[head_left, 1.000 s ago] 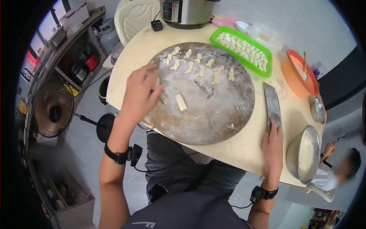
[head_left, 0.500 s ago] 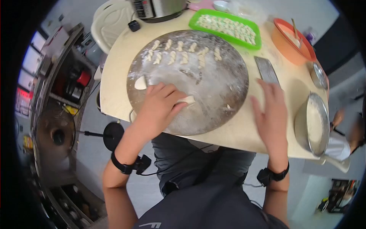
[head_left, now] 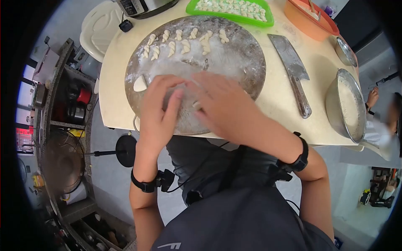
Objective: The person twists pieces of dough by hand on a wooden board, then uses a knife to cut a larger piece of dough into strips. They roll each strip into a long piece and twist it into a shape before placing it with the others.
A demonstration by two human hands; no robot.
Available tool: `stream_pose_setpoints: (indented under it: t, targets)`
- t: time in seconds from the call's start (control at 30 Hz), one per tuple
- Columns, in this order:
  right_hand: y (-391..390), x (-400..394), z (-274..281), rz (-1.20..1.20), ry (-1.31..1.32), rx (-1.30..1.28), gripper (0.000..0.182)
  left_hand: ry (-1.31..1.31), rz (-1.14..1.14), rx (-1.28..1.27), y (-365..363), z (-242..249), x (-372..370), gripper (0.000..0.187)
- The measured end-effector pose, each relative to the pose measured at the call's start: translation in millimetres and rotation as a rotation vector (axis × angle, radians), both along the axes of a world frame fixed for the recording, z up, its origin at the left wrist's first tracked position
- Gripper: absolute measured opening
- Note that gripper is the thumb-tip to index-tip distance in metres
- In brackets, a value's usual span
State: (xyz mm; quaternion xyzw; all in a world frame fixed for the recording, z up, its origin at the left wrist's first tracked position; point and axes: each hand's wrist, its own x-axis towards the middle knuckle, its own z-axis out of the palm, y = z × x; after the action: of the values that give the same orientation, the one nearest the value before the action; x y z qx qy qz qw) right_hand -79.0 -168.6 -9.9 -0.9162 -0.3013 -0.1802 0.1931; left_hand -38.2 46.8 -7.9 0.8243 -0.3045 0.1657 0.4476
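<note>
A: What is moving?

B: The right hand [head_left: 228, 102] is now reaching in over the board [head_left: 236, 67], having left its spot beside the knife [head_left: 294, 67]. The left hand [head_left: 159, 104] is no longer pinching the dough strip as it was; it is hovering near the right fingertips.

A: How are the hands shaped?

B: The left is holding nothing that shows, its fingers bending loosely and its thumb standing apart. The right is spreading palm down, its fingers blurring. Whether it is gripping anything, I cannot tell.

A: And the dough?

B: A small pale bit of dough [head_left: 196, 104] is showing by the right thumb, mostly hidden. A white wedge [head_left: 140, 83] is lying at the board's left side, just beside the left hand. Twists [head_left: 171, 49] are lying in uneven rows across the far side, on floury wood.

A: What is surrounding the board?

B: The knife is lying flat on the table [head_left: 115, 96] to the right, its handle pointing toward the person. A green tray [head_left: 234, 16] of small dough pieces is sitting beyond the board. An orange tub [head_left: 302, 23] is standing far right, and a steel bowl [head_left: 335, 108] of pale flour is standing nearer.
</note>
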Motion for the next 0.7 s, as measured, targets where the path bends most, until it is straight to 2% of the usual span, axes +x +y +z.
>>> stream_pose_setpoints:
  t: [0.1,0.2,0.3,0.43,0.5,0.6,0.7]
  targets:
    - [19.7,-9.8,-17.5,-0.024,0.031,-0.059,0.082,0.059,0.033,-0.166,2.0,-11.1,2.6,0.015]
    - [6.7,-29.4,-6.9,0.030,0.045,-0.131,0.098,0.164,0.006,-0.345,8.5,-16.9,0.8,0.015]
    - [-4.7,-60.3,-6.7,-0.008,0.163,-0.228,0.109,0.214,0.046,-0.420,15.2,-16.5,0.8,0.028]
    - [8.7,-57.0,-1.8,-0.040,0.160,-0.180,0.107,0.240,0.077,-0.498,15.4,-20.3,1.2,0.035]
    - [18.4,-24.0,-2.0,-0.013,0.143,-0.136,0.114,0.269,0.090,-0.576,18.6,-26.4,1.5,0.029]
    - [23.3,16.0,-9.4,0.056,0.065,-0.159,0.114,0.315,0.068,-0.687,25.0,-31.3,6.0,0.027]
    - [14.2,-4.0,8.7,0.079,0.173,-0.236,0.118,0.328,0.072,-0.733,27.2,-32.9,4.1,0.026]
